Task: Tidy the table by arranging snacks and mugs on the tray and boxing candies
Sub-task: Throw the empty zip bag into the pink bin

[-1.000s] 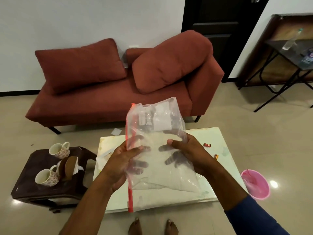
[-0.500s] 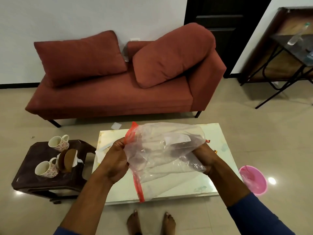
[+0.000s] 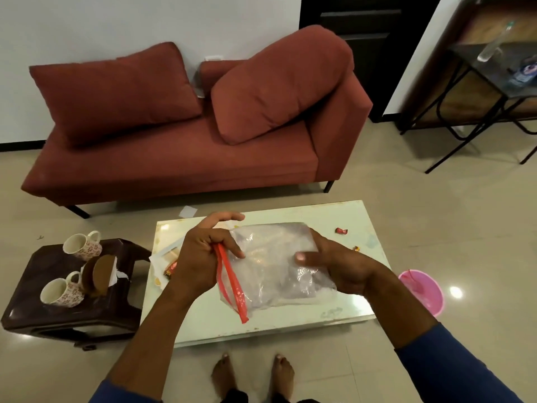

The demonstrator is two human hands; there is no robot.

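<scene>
I hold a clear plastic zip bag (image 3: 270, 266) with a red seal strip flat above the pale low table (image 3: 343, 312). My left hand (image 3: 200, 257) grips the bag's red strip end. My right hand (image 3: 337, 263) holds its opposite side, thumb on top. A red wrapped candy (image 3: 341, 230) and a gold one (image 3: 356, 248) lie on the table to the right. A red-wrapped snack (image 3: 171, 269) and white papers lie by my left wrist. Two floral mugs (image 3: 82, 245) (image 3: 61, 292) stand on the dark side stool (image 3: 35, 315), with a brown round object (image 3: 98, 274) between them.
A red sofa (image 3: 174, 158) with two cushions stands behind the table. A pink bucket (image 3: 421, 292) sits on the floor to the right. A black-framed table (image 3: 494, 82) with a bottle is at the far right. My bare feet (image 3: 252, 376) are at the table's near edge.
The bag was held upright in front of me; both hands have lowered it and folded it flat over the table. My view has tilted down slightly.
</scene>
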